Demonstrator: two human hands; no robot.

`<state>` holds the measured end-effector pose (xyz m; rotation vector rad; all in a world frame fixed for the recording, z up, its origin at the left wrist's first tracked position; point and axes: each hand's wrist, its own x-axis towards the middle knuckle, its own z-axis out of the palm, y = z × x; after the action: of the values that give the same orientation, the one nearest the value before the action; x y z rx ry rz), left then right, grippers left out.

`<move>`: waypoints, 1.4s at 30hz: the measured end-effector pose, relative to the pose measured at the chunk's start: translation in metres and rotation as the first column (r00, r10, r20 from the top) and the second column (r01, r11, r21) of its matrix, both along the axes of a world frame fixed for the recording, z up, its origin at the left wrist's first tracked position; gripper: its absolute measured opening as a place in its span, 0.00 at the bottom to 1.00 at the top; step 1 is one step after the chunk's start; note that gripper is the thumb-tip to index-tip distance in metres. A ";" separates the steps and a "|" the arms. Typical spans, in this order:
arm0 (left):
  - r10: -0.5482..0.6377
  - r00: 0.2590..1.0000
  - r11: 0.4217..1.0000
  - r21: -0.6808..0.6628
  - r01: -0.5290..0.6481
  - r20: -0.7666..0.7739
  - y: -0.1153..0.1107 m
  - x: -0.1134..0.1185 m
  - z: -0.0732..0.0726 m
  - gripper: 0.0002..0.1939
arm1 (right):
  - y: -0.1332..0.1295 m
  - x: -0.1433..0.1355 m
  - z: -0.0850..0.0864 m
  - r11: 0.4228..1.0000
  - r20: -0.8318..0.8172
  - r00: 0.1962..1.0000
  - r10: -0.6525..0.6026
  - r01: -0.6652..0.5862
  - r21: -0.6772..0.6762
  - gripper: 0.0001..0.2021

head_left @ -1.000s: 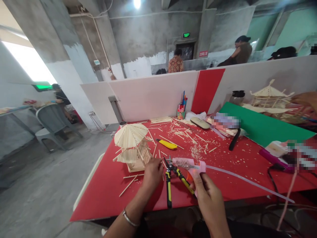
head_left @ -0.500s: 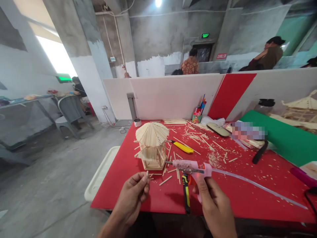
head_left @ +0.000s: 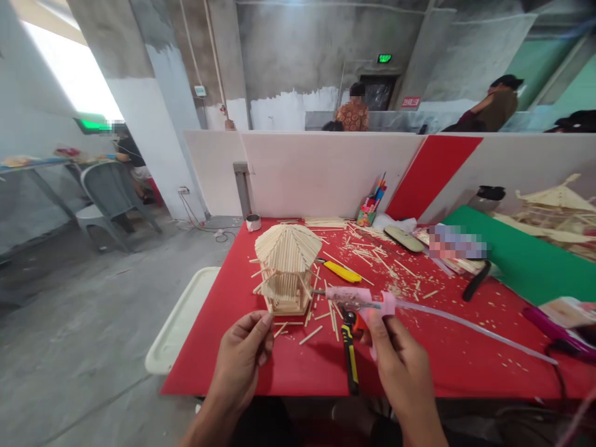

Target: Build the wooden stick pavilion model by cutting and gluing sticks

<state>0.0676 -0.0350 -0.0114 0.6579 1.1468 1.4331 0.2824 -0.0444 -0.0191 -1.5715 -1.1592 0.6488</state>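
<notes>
A small pavilion model of wooden sticks (head_left: 287,251) stands upright on the red table (head_left: 205,354). My left hand (head_left: 244,351) is pinched just in front of its near left base; a tiny stick tip seems to show at the fingertips. My right hand (head_left: 400,366) is wrapped round the handle of a pink glue gun (head_left: 349,297), whose nozzle points left, close to the model's right side. From the gun's back a long clear glue stick (head_left: 465,321) runs right. Below the gun lie yellow-and-black pliers (head_left: 349,354).
A yellow cutter (head_left: 342,272) and loose sticks (head_left: 363,248) lie behind the gun. Farther back are a pen cup (head_left: 366,216), a tape roll (head_left: 253,222) and a green board (head_left: 526,267). A white partition (head_left: 316,174) borders the table; people are beyond it.
The view has shifted slightly. My left fingers have come nearer the model's base, and the short stick that stood up from them now barely shows. My right hand still holds the glue gun.
</notes>
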 end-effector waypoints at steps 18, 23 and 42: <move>-0.233 0.973 0.963 -0.137 0.231 0.006 0.005 0.057 -0.039 0.20 | 0.025 0.092 -0.051 0.940 0.391 0.920 -0.022 0.153 -0.305 0.16; -0.250 0.968 0.957 -0.149 0.250 0.024 0.005 0.059 -0.045 0.20 | 0.028 0.103 -0.061 0.895 0.565 0.819 -0.100 0.323 -0.309 0.20; -0.242 0.969 0.966 -0.074 0.246 0.055 0.005 0.060 -0.044 0.20 | 0.014 0.016 -0.031 0.905 0.558 0.812 0.169 0.096 -0.414 0.33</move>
<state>0.1278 -0.0301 -0.0555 0.6812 1.0428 1.1816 0.2979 -0.0308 -0.0503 -2.2326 -1.5774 0.4660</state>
